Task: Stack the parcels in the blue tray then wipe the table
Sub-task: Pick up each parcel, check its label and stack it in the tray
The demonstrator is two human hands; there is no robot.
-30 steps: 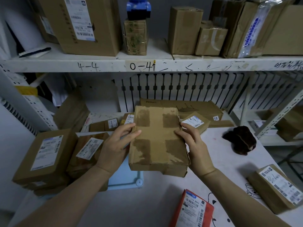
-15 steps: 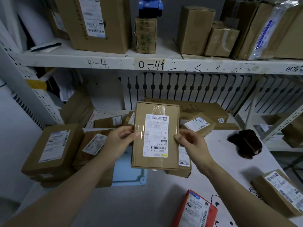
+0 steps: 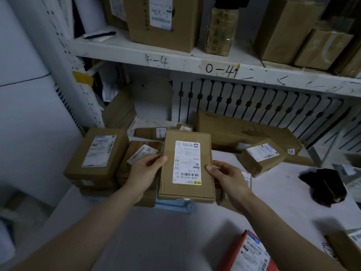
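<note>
I hold a flat brown cardboard parcel (image 3: 187,165) with a white shipping label facing up, over the blue tray (image 3: 175,205), of which only a strip of the near rim shows. My left hand (image 3: 145,173) grips its left edge and my right hand (image 3: 226,178) grips its right edge, thumbs on top. More brown parcels (image 3: 97,155) are stacked to the left of the tray. A dark cloth (image 3: 324,185) lies on the white table (image 3: 156,241) at the right.
A red parcel (image 3: 248,253) lies near the table's front edge and a brown one (image 3: 349,249) at the far right. More parcels (image 3: 261,156) and a long box (image 3: 240,132) sit behind. A shelf (image 3: 175,59) full of boxes hangs overhead.
The parcel was flipped from its taped underside to label-up, then lowered toward the tray and the stack on the left. The view has shifted left.
</note>
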